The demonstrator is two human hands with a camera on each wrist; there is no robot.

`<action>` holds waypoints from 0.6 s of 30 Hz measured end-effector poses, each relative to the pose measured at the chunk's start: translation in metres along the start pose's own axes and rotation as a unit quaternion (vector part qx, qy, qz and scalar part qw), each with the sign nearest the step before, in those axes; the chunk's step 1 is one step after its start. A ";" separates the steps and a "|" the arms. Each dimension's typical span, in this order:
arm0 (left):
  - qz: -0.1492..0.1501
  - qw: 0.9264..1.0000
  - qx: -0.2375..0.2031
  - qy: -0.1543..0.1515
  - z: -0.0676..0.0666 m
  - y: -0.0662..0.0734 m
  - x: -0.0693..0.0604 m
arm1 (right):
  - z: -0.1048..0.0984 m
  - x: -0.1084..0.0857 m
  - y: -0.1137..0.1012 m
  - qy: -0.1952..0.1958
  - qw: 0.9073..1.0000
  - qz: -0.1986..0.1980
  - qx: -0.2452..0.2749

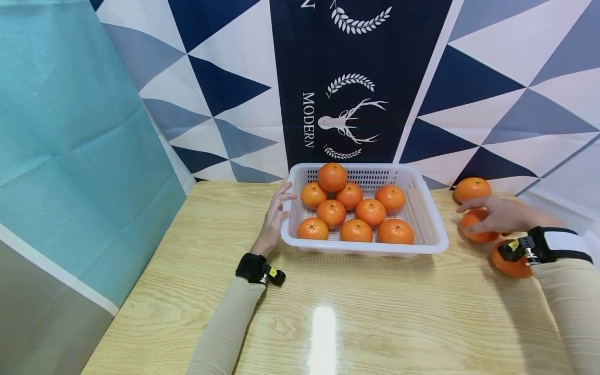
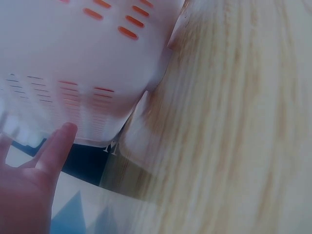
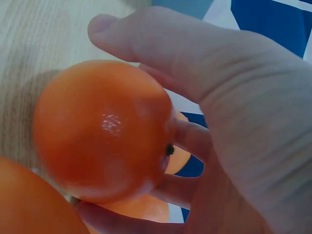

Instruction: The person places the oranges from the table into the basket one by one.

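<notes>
A white plastic basket [image 1: 370, 249] stands at the back middle of the table, with several oranges [image 1: 357, 230] inside, one lying on top of others. My left hand [image 1: 272, 221] touches the basket's left rim with its fingertips; in the left wrist view a straight finger [image 2: 58, 146] lies against the slotted wall. At the right, my right hand [image 1: 503, 214] reaches over the middle orange [image 3: 97, 131] of a row of three. Its fingers spread around that orange, and the thumb stands apart from its skin in the right wrist view. The orange still sits on the table.
One loose orange [image 1: 472, 190] lies behind my right hand by the wall cloth, another [image 1: 513, 266] in front under the wrist. The patterned cloth [image 1: 347, 104] hangs right behind the basket. A light-blue cloth [image 1: 79, 130] borders the table [image 1: 375, 312] on the left.
</notes>
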State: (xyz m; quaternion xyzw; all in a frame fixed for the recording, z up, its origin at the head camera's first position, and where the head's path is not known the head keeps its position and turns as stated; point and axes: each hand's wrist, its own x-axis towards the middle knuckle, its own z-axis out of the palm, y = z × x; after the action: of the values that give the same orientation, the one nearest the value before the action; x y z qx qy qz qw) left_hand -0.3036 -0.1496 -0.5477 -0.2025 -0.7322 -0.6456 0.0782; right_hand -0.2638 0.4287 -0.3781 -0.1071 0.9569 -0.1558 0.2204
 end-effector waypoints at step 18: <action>0.011 1.000 -0.014 -0.002 -0.001 -0.003 0.002 | 0.002 0.001 0.001 -0.051 0.997 0.020 0.046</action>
State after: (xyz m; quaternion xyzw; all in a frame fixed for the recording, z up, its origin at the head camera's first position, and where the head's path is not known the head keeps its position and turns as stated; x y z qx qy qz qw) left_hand -0.3065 -0.1502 -0.5499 -0.2125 -0.7212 -0.6543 0.0815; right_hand -0.2641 0.4286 -0.3810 -0.0853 0.9382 -0.1894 0.2767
